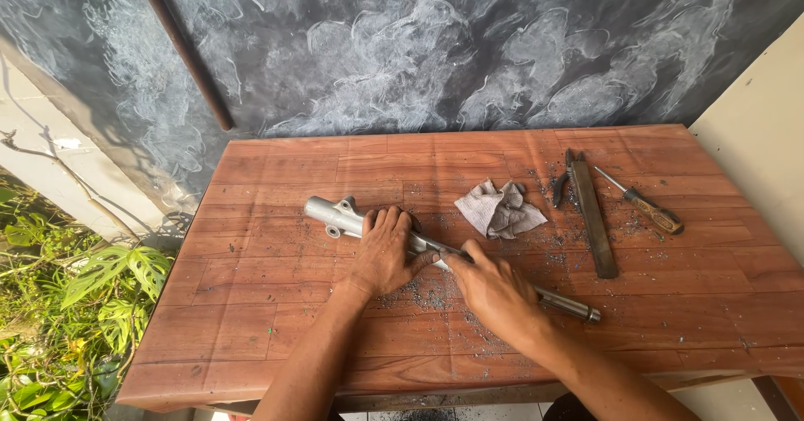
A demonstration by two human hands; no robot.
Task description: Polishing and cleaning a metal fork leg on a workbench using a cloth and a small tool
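Observation:
A long silver metal fork tube [332,214] with a thinner steel rod end [569,304] lies slanted across a reddish wooden table [251,320]. My left hand [383,252] presses down on the tube's thick part, palm flat, fingers wrapped over it. My right hand [490,287] grips the thinner shaft just to the right of the left hand, thumb touching the left hand's fingers. Dark metal filings are scattered on the table around both hands.
A crumpled grey rag [499,210] lies behind the hands. To the right lie pliers [561,185], a long flat file [595,220] and a wooden-handled screwdriver [646,206]. A dark marbled wall stands behind the table. Green plants [75,304] grow at the left.

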